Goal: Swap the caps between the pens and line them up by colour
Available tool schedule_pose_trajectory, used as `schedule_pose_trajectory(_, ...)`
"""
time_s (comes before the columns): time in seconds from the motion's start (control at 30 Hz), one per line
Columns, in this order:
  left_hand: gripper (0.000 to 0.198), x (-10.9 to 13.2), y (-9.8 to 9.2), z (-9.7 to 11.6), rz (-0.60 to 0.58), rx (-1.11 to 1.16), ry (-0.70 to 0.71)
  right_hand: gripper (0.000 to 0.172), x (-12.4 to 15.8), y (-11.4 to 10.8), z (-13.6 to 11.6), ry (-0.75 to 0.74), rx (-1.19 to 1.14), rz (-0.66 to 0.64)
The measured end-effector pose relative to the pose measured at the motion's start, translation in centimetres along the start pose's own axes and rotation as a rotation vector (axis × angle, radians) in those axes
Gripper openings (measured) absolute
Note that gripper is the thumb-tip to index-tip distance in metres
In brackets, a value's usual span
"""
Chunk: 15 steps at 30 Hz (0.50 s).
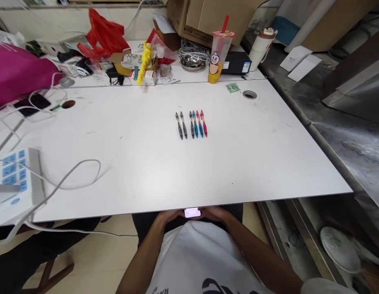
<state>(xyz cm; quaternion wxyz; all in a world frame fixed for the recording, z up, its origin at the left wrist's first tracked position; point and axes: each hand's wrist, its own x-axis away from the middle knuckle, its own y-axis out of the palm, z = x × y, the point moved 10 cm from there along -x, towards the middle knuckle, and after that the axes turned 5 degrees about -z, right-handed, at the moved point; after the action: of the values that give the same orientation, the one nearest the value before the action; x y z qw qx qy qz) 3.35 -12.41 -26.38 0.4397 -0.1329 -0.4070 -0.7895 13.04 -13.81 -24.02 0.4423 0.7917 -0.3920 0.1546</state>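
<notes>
Below the table's front edge, a phone (pixel 192 212) with a lit screen rests over my lap. My left hand (pixel 173 214) grips its left end, and my right hand (pixel 213 213) grips the right end; the table edge partly hides the fingers. On the white table (pixel 140 163), well beyond both hands, several click pens lie side by side. Two grey-black pens (pixel 181 125) are on the left. After a small gap come another grey-black pen (pixel 192 125), two pens with blue grips (pixel 198 125) and a pink pen (pixel 203 123).
Along the back stand a drink cup (pixel 218 57) with a red straw, a white bottle (pixel 261 51), a metal bowl (pixel 192 63) and a red plastic bag (pixel 105 34). A white cable (pixel 70 171) crosses the left side near a white device with blue buttons (pixel 16 175).
</notes>
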Motion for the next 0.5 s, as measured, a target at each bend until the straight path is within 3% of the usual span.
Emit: schedule_pose_trajectory(0.5,0.029,-0.16,-0.10,-0.24,0.027,0.030,-0.013,0.046,0.14,0.82,-0.62,-0.043,-0.027,-0.065)
